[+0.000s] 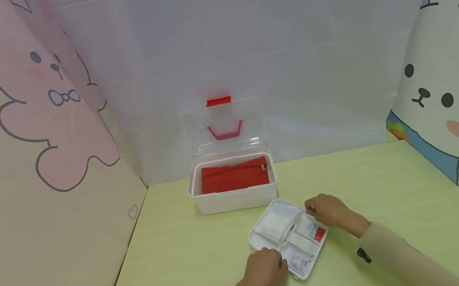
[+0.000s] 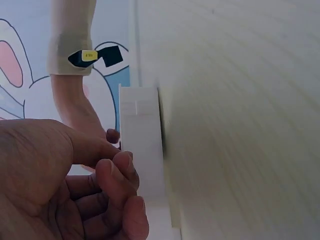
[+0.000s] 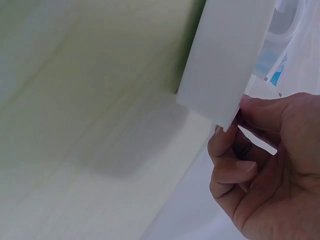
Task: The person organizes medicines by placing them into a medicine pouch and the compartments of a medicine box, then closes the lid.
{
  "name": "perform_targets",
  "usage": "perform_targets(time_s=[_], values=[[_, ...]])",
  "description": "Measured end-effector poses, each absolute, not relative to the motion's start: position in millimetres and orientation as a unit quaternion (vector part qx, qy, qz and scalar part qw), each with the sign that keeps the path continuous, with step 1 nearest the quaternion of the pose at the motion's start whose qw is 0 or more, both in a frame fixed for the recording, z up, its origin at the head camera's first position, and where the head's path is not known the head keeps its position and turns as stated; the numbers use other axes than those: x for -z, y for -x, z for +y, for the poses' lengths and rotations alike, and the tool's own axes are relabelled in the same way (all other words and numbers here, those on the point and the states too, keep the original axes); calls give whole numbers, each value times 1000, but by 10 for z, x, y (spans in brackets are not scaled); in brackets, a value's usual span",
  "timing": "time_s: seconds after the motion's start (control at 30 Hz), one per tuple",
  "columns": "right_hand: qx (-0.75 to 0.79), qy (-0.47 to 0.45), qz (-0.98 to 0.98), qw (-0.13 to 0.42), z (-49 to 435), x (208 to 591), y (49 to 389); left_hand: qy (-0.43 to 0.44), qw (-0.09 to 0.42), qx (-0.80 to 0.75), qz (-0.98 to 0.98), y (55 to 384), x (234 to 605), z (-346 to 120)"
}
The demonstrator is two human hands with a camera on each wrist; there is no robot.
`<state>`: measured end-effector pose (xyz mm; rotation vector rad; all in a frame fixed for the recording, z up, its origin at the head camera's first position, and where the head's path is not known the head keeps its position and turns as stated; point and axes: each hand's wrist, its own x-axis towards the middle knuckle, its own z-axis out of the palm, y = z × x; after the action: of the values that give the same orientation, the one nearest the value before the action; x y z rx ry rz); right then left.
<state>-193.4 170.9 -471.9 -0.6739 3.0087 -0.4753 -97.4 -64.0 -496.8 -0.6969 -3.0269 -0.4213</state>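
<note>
A shallow white plastic tray (image 1: pixel 255 243) lies at an angle over the table, in front of the box. Inside it are a large white packet (image 1: pixel 278 222), a packet with a red label (image 1: pixel 319 234), a narrow white packet (image 1: pixel 301 243) and a printed clear one (image 1: pixel 297 262). My right hand (image 1: pixel 329 210) pinches the tray's far right corner between thumb and fingers. At the near left edge, my left hand (image 1: pixel 264 270) holds the rim with curled fingers; its thumb and index fingertips meet at the tray wall (image 2: pixel 142 135) in the left wrist view.
Behind the tray stands a white box (image 1: pixel 238 200) with a red zipped pouch (image 1: pixel 233 177) in it. Its clear lid (image 1: pixel 194 131) is raised, with a red handle (image 1: pixel 227 135) and a red latch (image 1: pixel 218 101). Cartoon-printed sheets surround the pale yellow-green table (image 1: pixel 174 250).
</note>
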Motion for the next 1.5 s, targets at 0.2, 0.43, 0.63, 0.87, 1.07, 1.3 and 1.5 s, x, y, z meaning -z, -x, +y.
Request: perform_targets(time_s=[0.2, 0.43, 0.63, 0.87, 1.07, 1.3, 1.5], values=[[149, 229, 962, -5, 1645, 4754, 2006, 230, 4, 128, -965, 923, 4985, -544], [134, 226, 965, 0, 1542, 4762, 2095, 231, 27, 87, -969, 858, 4993, -410], [123, 223, 967, 3, 1444, 4766, 2126, 230, 46, 56, -971, 796, 4986, -323], [125, 226, 966, 1, 1321, 4764, 2153, 245, 79, 28, -966, 776, 5003, -247], [121, 235, 964, -8, 1230, 4789, 2185, 250, 98, 9, -963, 765, 4990, -174], [118, 230, 966, -22, 1211, 4797, 2177, 233, 71, 23, -970, 762, 4943, -162], [119, 223, 966, -58, 1221, 4702, 2092, 225, 81, 95, -966, 863, 4828, -299]])
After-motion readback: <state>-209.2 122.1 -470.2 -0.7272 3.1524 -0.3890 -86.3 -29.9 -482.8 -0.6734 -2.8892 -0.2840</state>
